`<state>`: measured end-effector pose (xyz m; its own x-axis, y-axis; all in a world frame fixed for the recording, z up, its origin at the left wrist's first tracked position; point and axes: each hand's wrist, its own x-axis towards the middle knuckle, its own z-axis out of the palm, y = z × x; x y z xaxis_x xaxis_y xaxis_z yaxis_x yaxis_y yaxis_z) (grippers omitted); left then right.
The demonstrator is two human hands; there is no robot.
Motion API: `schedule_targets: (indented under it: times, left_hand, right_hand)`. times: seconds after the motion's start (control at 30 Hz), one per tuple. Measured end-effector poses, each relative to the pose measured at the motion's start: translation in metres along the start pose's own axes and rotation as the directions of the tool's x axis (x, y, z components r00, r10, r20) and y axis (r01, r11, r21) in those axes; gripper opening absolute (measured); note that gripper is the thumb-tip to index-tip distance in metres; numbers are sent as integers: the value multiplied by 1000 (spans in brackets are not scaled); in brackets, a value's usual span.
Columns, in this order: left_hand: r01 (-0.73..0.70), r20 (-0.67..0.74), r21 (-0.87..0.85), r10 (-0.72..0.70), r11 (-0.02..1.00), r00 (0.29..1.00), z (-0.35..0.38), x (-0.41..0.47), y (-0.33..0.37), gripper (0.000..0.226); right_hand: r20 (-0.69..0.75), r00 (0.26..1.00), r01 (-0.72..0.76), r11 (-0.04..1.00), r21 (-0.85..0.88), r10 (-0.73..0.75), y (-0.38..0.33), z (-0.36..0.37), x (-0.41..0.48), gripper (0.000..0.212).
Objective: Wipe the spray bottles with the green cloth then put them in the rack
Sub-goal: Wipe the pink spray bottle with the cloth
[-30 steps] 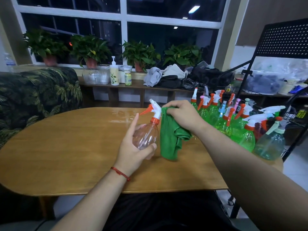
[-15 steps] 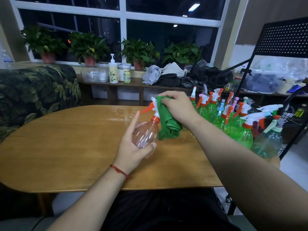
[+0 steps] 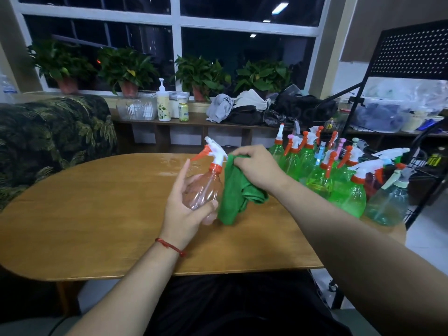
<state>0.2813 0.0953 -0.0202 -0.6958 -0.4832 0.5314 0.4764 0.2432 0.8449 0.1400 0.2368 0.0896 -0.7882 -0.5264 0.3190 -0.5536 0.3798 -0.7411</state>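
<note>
Clear plastic bulbous bottle (image 3: pixel 203 187), left hand (image 3: pixel 184 214) gripping; right hand (image 3: pixel 259 168) pinching seemingly plush green cloth (image 3: pixel 235 197).

Rack (image 3: pixel 412 52) cut off right, can (image 3: pixel 183 112) label unreadable

We face a dark white-framed window (image 3: pixel 242 44) lined with potted green plants (image 3: pixel 201 76), a leaf-patterned dark sofa (image 3: pixel 48 141) beside our oval wooden counter (image 3: pixel 97 214).

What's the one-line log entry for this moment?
step: wipe | left hand: holds bottle | right hand: holds cloth beside bottle | other bottles: on table, right end
</note>
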Motion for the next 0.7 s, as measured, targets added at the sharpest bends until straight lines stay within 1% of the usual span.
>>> schedule_targets:
  times: [0.03, 0.1, 0.17, 0.2, 0.27, 0.37, 0.43, 0.47, 0.53, 0.6, 0.7]
  left_hand:
    - [-12, -8, 17, 13, 1000, 1000, 1, 1, 0, 109]
    - [-39, -30, 50, 41, 998, 999, 2, 0, 1, 109]
    - [-28, -60, 22, 29, 999, 998, 4, 0, 6, 109]
    - [-32, -70, 9, 32, 999, 997, 4, 0, 7, 108]
    - [-27, -90, -5, 27, 1000, 996, 3, 1, 6, 107]
    - [29, -100, 0, -29, 1000, 995, 6, 3, 12, 102]
    - [36, -69, 31, -33, 999, 997, 13, 4, 16, 88]
    - [25, -40, 61, -22, 998, 999, 18, 6, 19, 78]
    - [22, 40, 114, -26, 993, 999, 28, 11, 26, 59]
    - [7, 142, 199, -36, 980, 989, 40, 19, 29, 52]
    - [-86, 230, 365, 0, 927, 973, 61, 28, 30, 51]
  right_hand:
    - [6, 1000, -2, 1000, -26, 2, 5, -4, -3, 24]
    - [-61, 998, 8, 1000, -25, -10, 9, -12, -10, 24]
    - [-127, 992, -2, 1000, 17, 5, 10, -15, -21, 21]
    - [-119, 993, -22, 999, 47, 28, 10, -15, -27, 19]
    - [-30, 995, -92, 984, 155, 98, 11, -11, -39, 20]
    - [130, 978, -201, 919, 338, 166, 11, -7, -55, 26]
    - [204, 964, -246, 870, 428, 173, 10, -8, -65, 29]
    - [216, 961, -259, 847, 464, 175, 10, -10, -72, 30]
    - [194, 962, -265, 829, 493, 192, 12, -19, -83, 33]
    - [157, 964, -266, 828, 494, 215, 21, -34, -92, 36]
    - [124, 957, -289, 837, 465, 262, 40, -54, -104, 39]
